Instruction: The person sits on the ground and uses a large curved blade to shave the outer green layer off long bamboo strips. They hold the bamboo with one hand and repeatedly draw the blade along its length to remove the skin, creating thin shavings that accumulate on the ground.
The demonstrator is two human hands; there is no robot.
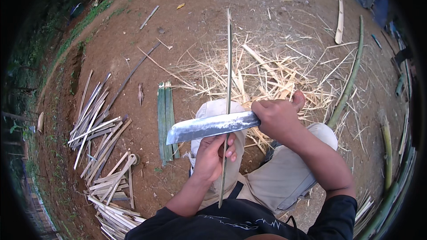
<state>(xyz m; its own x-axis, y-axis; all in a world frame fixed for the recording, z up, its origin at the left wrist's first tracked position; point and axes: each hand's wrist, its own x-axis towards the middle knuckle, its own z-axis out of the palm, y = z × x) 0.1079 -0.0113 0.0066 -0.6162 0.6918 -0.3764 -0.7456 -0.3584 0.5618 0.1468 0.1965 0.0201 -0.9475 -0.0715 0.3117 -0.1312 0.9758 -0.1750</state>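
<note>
My left hand is closed round a long, thin bamboo strip, which stands out lengthwise in front of me with its near end by my shirt. In my right hand is a machete with a broad, worn grey blade pointing left. The blade lies across the strip just beyond my left fingers, over my knee. My right fist hides the machete's handle, and only its rounded butt end shows past my hand.
A heap of pale shavings covers the dirt ahead. Green bamboo slats lie left of my knee, and piles of split strips lie farther left. A long green bamboo pole and more poles are on the right.
</note>
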